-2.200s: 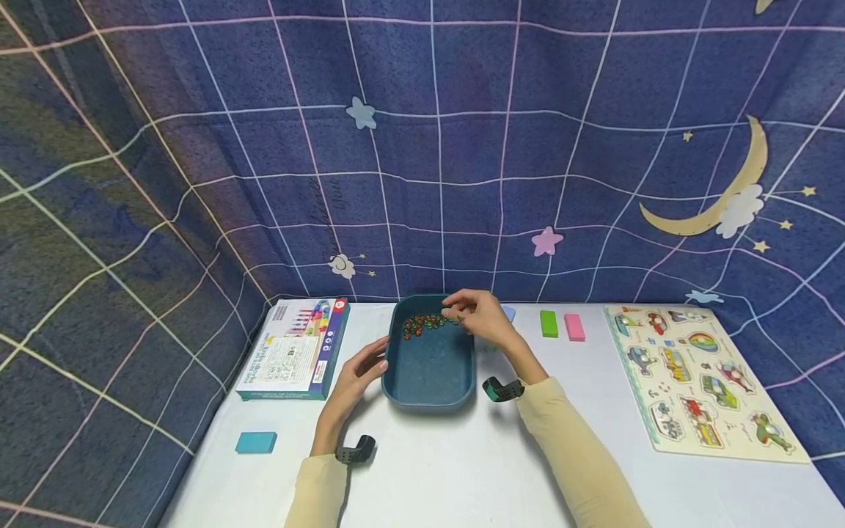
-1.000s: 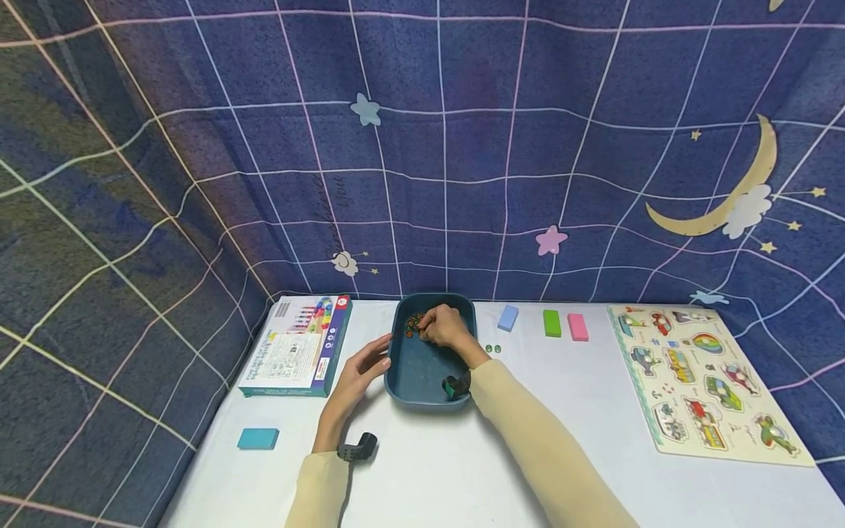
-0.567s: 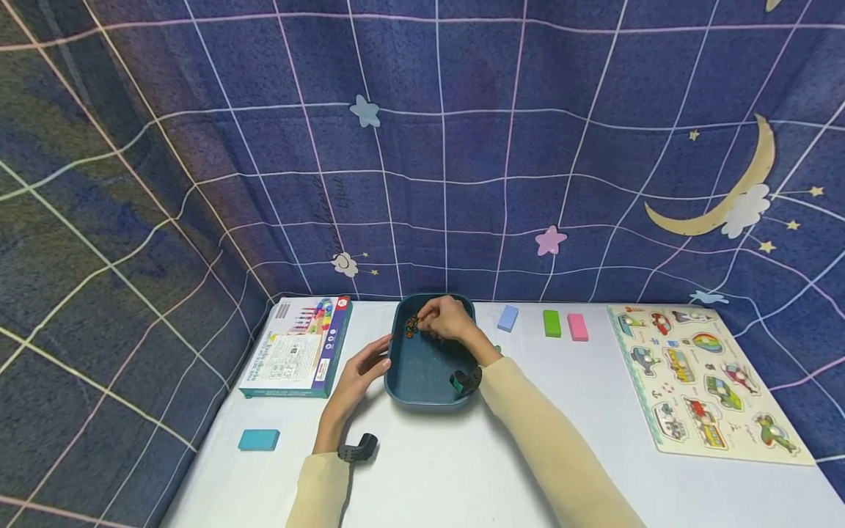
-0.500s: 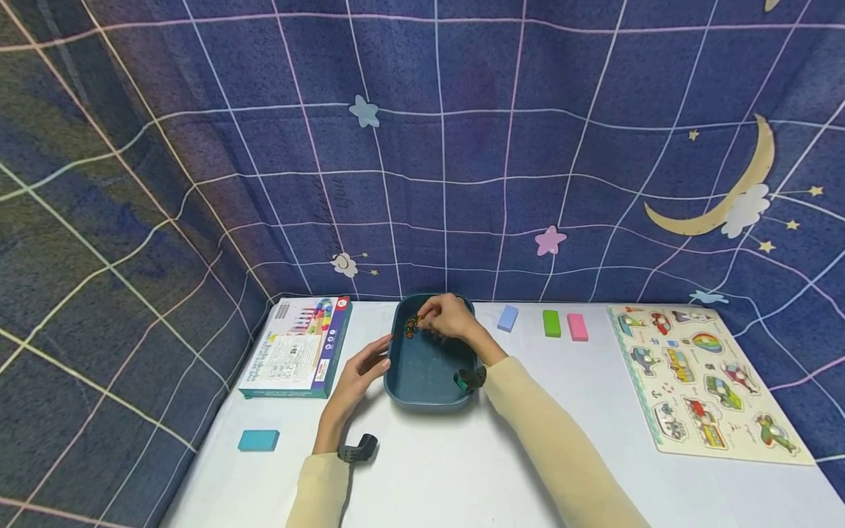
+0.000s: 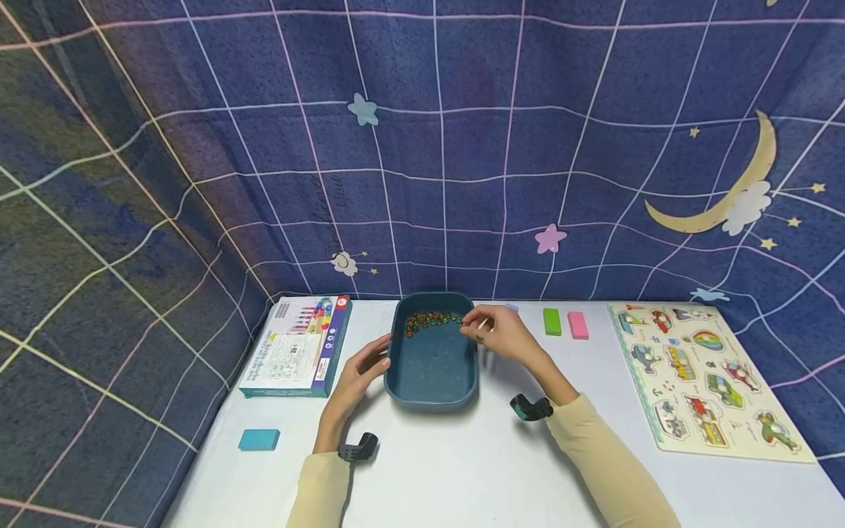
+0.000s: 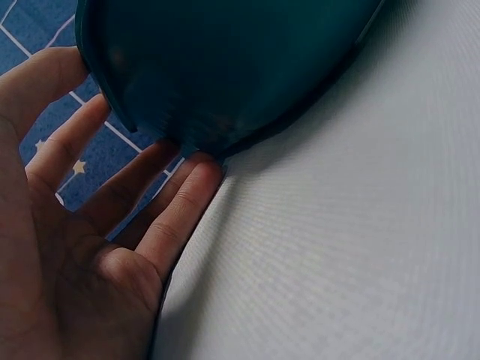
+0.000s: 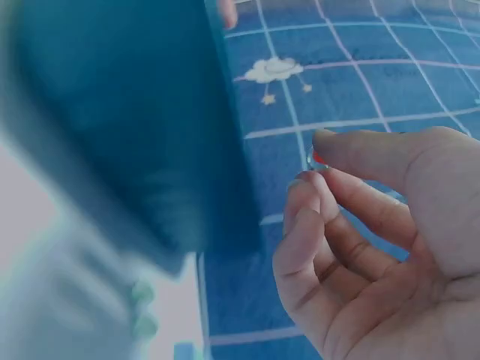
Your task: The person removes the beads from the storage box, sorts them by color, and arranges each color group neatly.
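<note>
Right hand [image 5: 505,337] hovers just off the tray's right rim, fingers curled, pinching a small glass marble [image 7: 316,158] between thumb and fingertips; red fleck shows in the wrist view. Left hand [image 5: 359,370] lies spread, straight fingers [image 6: 161,217] pressed against the tray's left wall, steadying it.

The teal tray [image 5: 432,392] sits mid tabletop [image 5: 462,469]; the rest of the marbles [image 5: 429,323] cluster along its far end.

Handling guess: a marble is hard, smooth, light and rolls at once (slippery too), so a fingertip pinch across its middle is the sensible hold. Tray looks like stiff light plastic and would slide if nudged.

Versus half a second ago: right hand was inside the tray over the marble pile; it has now come out to the right. Left hand unchanged. Two green marbles [image 7: 141,309] sit on the tabletop beside the tray.
</note>
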### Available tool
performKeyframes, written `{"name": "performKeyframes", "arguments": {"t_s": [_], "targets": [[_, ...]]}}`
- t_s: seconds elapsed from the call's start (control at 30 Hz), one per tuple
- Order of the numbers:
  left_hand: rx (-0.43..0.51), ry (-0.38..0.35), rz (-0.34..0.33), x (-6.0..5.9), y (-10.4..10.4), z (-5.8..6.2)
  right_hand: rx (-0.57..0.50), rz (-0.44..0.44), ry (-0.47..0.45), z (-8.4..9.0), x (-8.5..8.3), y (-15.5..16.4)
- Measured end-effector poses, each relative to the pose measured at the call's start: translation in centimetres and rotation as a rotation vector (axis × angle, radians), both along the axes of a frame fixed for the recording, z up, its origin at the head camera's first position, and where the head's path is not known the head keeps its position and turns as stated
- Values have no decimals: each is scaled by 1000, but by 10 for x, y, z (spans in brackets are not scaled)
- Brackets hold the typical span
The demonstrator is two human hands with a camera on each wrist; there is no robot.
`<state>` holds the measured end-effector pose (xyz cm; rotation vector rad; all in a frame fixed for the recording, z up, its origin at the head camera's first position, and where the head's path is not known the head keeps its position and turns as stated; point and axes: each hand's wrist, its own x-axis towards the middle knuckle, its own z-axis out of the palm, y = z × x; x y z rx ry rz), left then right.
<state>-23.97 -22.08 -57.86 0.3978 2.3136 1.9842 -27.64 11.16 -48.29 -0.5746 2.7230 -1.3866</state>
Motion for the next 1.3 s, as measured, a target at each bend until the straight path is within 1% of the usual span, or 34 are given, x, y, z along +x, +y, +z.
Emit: {"name": "performKeyframes", "arguments": {"t_s": [0.17,0.27,0.43,0.6,0.9,1.1,1.3], "targets": [[-18,-9,9,-1,-2,0,42,-52,33,-18,16,23],[-16,-9,12,-1,-2,-1,41,-64,17,-32,23,31],[-12,-9,11,0,0,-1,58,-54,5,-54,29,36],[-11,-10,2,1,1,-2,81,-31,9,-67,33,37],[-9,-7,-13,0,1,-1,109,-17,12,-73,38,38],[-23,-19,3,1,1,-1,121,-9,7,-74,36,39],[-21,-19,16,1,1,0,94,-3,-10,-72,34,40]]}}
